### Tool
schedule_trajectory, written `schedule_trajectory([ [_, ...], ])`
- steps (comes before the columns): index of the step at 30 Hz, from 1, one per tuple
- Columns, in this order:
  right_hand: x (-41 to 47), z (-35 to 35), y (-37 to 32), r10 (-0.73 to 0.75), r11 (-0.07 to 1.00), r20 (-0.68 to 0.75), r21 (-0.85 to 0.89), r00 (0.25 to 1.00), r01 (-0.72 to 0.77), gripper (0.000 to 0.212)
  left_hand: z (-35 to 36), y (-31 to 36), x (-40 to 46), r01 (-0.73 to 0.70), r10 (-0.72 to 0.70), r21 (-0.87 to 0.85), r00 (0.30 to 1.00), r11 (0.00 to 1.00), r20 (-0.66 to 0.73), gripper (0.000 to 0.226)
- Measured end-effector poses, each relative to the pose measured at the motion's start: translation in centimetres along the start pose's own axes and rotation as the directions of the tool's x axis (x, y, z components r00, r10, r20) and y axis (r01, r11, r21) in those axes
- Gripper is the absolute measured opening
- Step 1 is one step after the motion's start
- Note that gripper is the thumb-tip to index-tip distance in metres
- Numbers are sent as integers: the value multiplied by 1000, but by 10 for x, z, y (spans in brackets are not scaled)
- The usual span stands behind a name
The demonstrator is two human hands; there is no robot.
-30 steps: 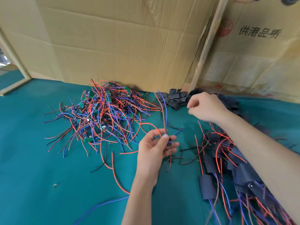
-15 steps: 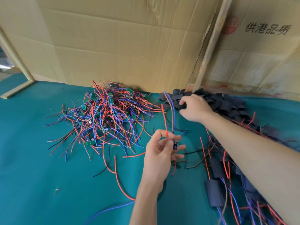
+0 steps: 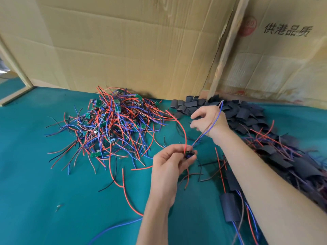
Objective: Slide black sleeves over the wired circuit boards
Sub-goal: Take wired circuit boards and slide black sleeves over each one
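My left hand (image 3: 168, 163) pinches a small wired circuit board (image 3: 189, 154) at its fingertips. From the board a red wire (image 3: 182, 126) arcs up and a blue wire (image 3: 212, 124) runs across my right hand. My right hand (image 3: 208, 121) has its fingers curled at the near edge of the pile of loose black sleeves (image 3: 246, 114). Whether it holds a sleeve is hidden. A tangled heap of bare wired boards (image 3: 115, 121) with red, blue and black leads lies to the left on the teal table (image 3: 35, 191).
Several boards with black sleeves on them (image 3: 230, 207) lie under and to the right of my right forearm, with trailing wires. A cardboard wall (image 3: 123, 50) and a wooden post (image 3: 224, 53) close off the back. Loose wires cross the table near my left wrist.
My right hand went out to the sleeve pile and now sits at its near edge, a little closer to me. My left hand kept hold of the board and its wires lean right.
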State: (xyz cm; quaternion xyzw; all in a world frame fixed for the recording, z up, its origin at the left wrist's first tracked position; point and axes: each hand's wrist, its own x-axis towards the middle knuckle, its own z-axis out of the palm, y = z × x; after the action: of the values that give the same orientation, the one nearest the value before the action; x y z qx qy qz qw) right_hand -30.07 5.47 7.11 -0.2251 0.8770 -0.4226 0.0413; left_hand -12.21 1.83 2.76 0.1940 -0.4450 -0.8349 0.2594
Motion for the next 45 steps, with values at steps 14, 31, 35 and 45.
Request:
schedule_trajectory([
  [14,-118,-10,21,-64,760,33,649,997,27,15,0,1,-5,-63,62,52,998,997,33,47],
  [31,-120,-19,28,-102,664,130,747,986,-29,25,3,-8,-7,-161,124,335,984,928,128,14],
  [35,-117,-23,34,-13,681,43,732,999,-23,23,3,-8,-6,-107,90,296,994,949,68,19],
  [45,-124,-18,25,-91,721,137,693,986,-30,29,1,-9,-4,-105,92,257,994,961,61,17],
])
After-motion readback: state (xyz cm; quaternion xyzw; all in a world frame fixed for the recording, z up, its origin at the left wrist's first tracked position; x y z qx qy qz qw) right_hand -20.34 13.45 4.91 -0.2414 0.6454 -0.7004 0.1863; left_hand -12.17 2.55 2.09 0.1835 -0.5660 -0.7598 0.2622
